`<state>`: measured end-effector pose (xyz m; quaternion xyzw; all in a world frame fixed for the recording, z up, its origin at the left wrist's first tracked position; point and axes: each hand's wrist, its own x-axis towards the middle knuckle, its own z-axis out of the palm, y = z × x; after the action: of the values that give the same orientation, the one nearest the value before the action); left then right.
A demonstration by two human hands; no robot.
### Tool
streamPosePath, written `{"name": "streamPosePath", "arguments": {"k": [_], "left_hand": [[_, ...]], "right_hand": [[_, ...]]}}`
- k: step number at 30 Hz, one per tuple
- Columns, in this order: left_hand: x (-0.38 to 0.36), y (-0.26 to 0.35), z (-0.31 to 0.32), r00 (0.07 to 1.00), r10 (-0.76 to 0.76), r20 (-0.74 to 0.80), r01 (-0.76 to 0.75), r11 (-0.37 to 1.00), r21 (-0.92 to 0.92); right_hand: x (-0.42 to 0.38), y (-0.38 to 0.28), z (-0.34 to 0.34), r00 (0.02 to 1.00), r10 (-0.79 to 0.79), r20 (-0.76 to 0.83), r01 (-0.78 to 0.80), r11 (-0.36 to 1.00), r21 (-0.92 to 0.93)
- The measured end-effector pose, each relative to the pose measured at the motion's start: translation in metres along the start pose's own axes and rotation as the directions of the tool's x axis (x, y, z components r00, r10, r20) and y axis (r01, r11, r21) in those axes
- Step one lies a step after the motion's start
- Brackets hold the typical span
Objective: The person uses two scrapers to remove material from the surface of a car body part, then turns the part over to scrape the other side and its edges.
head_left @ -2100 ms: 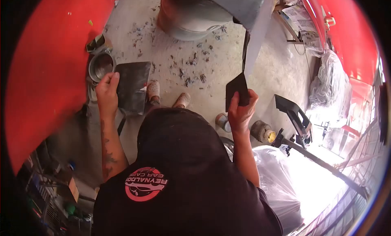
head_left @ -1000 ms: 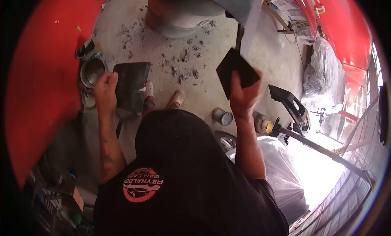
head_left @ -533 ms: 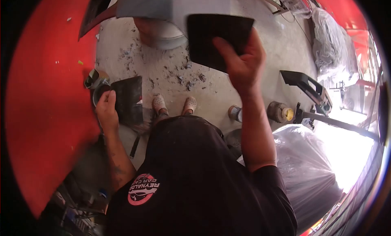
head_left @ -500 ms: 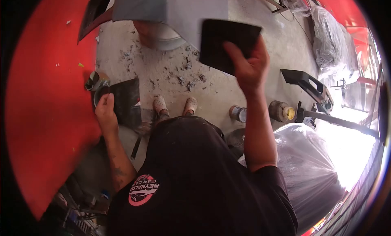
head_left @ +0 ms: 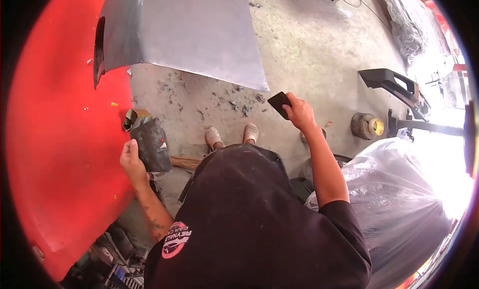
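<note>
My left hand (head_left: 133, 164) grips the edge of a dark, flat, worn board (head_left: 151, 148) with a small red and white spot near its right side. The thumb lies on top of it. In my right hand (head_left: 301, 113) is a black flat square piece (head_left: 279, 105), pinched at its right edge and held out in front of me. A large grey car body panel (head_left: 194, 34) extends across the upper left. Its lower right corner lies near the black piece in view, with a visible gap between them.
A red panel (head_left: 65, 139) fills the left side. An open can (head_left: 133, 118) is beside it. Debris (head_left: 234, 105) litters the floor. A round metal container (head_left: 364, 126), a black plastic part (head_left: 396, 87) and plastic-covered bulk (head_left: 399, 194) are at right. Broom bristles (head_left: 184, 162) lie near my feet.
My right hand has moved down and away from the grey panel with the black piece, which now appears smaller and tilted. The view has shifted, showing more of the panel. The left hand still holds the board.
</note>
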<state>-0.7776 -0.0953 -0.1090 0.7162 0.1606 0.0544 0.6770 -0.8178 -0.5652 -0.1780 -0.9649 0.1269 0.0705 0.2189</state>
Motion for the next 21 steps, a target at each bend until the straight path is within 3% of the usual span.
{"name": "streamPosePath", "arguments": {"k": [2,5,8,9,12,14,16,18,20,21], "left_hand": [[-0.007,0.004,0.005,1.000,-0.027,0.005,0.026,1.000,0.002],[-0.010,0.005,0.012,1.000,0.001,0.000,-0.001,0.999,0.048],[-0.017,0.009,0.011,0.999,0.010,0.031,-0.012,0.999,0.047],[-0.018,0.010,0.013,1.000,0.013,0.028,-0.015,0.995,0.095],[-0.017,0.011,0.017,0.999,0.020,0.038,-0.025,0.990,0.138],[-0.016,0.009,0.020,0.998,0.017,0.056,-0.025,0.990,0.139],[-0.015,0.009,0.025,0.994,0.014,0.107,-0.023,0.996,0.088],[-0.015,0.012,0.024,0.994,0.022,0.104,-0.034,0.993,0.115],[-0.012,0.013,0.024,0.995,0.039,0.092,-0.051,0.991,0.125],[-0.013,0.012,0.023,0.997,0.027,0.079,-0.036,0.991,0.126]], "right_hand": [[0.005,-0.009,0.008,0.990,-0.131,-0.044,0.135,0.983,0.121],[0.005,-0.056,-0.010,0.991,-0.084,-0.105,0.123,0.883,0.452],[0.004,-0.036,0.010,0.977,-0.138,-0.164,0.195,0.893,0.406],[0.003,-0.031,0.012,0.967,-0.138,-0.215,0.200,0.931,0.304],[0.001,-0.029,0.012,0.984,-0.093,-0.152,0.138,0.938,0.317],[0.005,-0.062,0.007,0.974,-0.101,-0.203,0.189,0.854,0.485],[0.007,-0.093,-0.006,0.925,-0.171,-0.340,0.345,0.755,0.557],[0.009,-0.079,0.004,0.925,-0.193,-0.326,0.347,0.777,0.526],[0.007,-0.049,0.022,0.966,-0.181,-0.185,0.238,0.901,0.362],[0.002,-0.046,0.018,0.972,-0.139,-0.189,0.206,0.892,0.402]]}}
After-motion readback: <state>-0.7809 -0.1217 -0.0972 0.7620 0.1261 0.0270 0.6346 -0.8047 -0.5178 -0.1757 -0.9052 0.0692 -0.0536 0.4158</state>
